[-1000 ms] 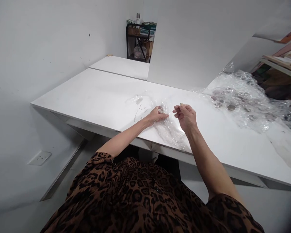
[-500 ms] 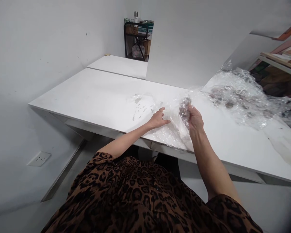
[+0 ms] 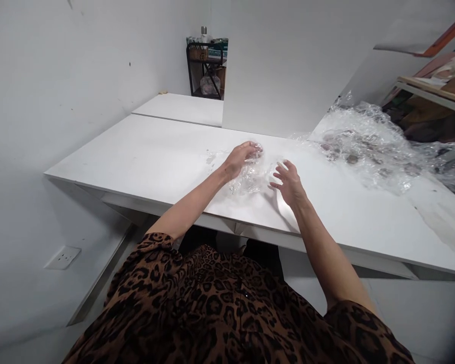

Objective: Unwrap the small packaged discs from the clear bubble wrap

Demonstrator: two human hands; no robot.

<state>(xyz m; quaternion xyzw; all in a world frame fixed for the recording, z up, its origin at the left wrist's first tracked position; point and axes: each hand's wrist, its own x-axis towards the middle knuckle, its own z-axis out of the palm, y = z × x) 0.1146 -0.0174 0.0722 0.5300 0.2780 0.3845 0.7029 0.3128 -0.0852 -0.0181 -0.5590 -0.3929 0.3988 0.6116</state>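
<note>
Loosely, in the head view, crinkled clear film point(image 3: 247, 183) bunches on the smooth white tabletop point(image 3: 129, 151). The left hand point(image 3: 238, 158) curls its fingers around the glossy upper part; the right hand point(image 3: 291, 186), fingers spread and bent, hovers just beside, contact unclear. Farther right lies a shiny, rumpled plastic heap point(image 3: 375, 146).

I have bare left hand point(image 3: 239, 156) farther forward, fingers curled inward; bare right hand point(image 3: 289, 185) just beside, fingers parted, loosely bent, palm inward. Bare left forearm point(image 3: 197, 202) slants forward-right, bare right forearm point(image 3: 324, 245) forward-left.
</note>
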